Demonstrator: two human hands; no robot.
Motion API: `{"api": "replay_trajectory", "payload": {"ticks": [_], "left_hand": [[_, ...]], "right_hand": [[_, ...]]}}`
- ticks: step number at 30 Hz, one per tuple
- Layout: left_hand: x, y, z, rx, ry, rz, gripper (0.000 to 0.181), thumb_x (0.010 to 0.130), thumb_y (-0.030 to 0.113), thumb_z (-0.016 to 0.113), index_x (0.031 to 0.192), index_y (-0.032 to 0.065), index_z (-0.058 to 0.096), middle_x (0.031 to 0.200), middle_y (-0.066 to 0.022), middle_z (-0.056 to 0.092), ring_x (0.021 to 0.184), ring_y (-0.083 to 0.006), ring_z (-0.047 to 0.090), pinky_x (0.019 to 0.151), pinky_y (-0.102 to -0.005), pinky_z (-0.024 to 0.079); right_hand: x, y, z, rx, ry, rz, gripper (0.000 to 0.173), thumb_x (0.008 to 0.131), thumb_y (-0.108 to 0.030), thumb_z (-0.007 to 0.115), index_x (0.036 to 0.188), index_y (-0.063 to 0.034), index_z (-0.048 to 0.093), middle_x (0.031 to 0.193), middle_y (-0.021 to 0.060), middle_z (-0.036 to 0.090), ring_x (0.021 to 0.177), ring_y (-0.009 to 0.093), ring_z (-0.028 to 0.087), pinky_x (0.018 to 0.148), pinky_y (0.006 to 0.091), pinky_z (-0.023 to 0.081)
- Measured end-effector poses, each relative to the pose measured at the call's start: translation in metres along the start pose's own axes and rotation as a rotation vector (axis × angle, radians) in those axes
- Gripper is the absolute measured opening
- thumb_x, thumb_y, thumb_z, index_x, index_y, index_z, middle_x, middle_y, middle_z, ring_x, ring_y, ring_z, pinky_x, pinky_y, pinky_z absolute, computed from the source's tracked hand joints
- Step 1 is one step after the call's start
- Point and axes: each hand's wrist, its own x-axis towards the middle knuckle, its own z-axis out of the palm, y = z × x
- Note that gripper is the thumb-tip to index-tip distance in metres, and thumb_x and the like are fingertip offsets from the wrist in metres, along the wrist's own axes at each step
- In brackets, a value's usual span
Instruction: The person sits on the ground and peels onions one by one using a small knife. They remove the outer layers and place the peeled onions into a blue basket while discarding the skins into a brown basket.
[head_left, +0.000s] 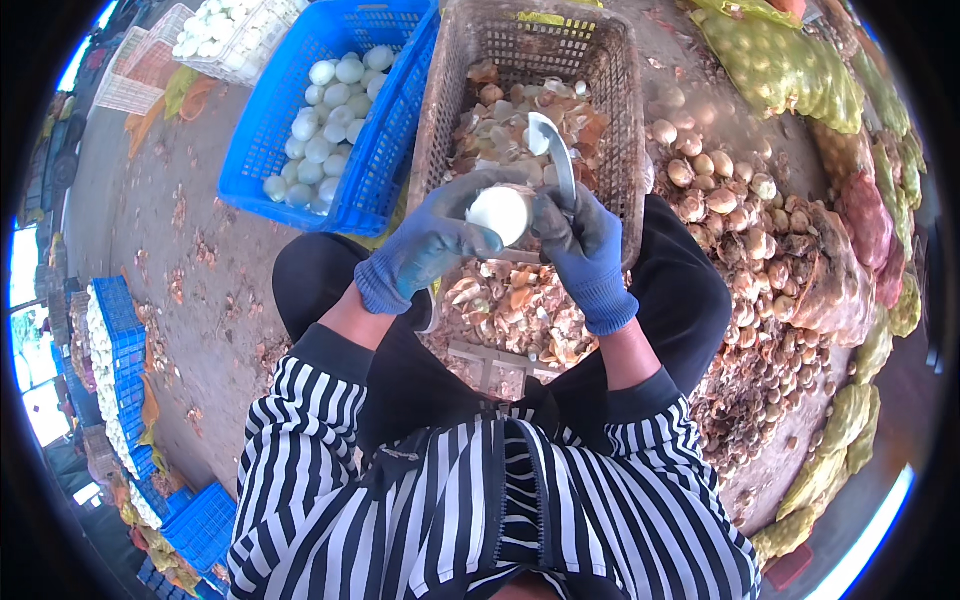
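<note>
My left hand (442, 236), in a blue knit glove with a dark coated palm, grips a white onion (501, 214) that looks mostly peeled. In my gloved right hand (581, 240) is a knife with a curved blade (559, 154), its tip pointing up and away from me. The right thumb and fingers sit close against the onion's right side. Both hands are above the near end of a dirty brown plastic crate (637, 112), which holds loose onion skins (517, 127). The knife's handle is hidden in my fist.
Left of the crate stands a blue plastic crate (240, 176) with peeled onions (326, 127). Unpeeled onions (750, 240) spread over the floor at right, beside filled mesh sacks (780, 67). Skins (525, 307) lie between my legs. Stacked blue crates (124, 345) line the far left.
</note>
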Motion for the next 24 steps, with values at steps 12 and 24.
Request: {"api": "replay_trajectory", "payload": {"ticks": [12,24], "left_hand": [[-0.005,-0.002,-0.001,0.161,-0.006,0.014,0.084,0.079,0.040,0.083,0.143,0.0007,0.045,0.133,-0.0096,0.058,0.118,-0.0182,0.059,0.095,-0.0291,0.053],[-0.003,0.008,0.021,0.238,0.033,0.047,0.088,0.082,0.035,0.081,0.148,-0.0028,0.037,0.135,-0.0097,0.055,0.121,-0.0187,0.057,0.103,-0.0312,0.048]], "right_hand": [[0.002,-0.014,0.006,0.477,0.166,0.378,0.024,0.100,-0.029,0.062,0.090,-0.0064,0.059,0.065,0.0035,0.058,0.046,0.013,0.055,0.041,0.0269,0.048],[0.003,-0.023,-0.007,0.727,0.096,0.401,0.030,0.103,-0.028,0.052,0.088,-0.0024,0.055,0.061,0.0046,0.056,0.041,0.015,0.055,0.039,0.0224,0.046]]}}
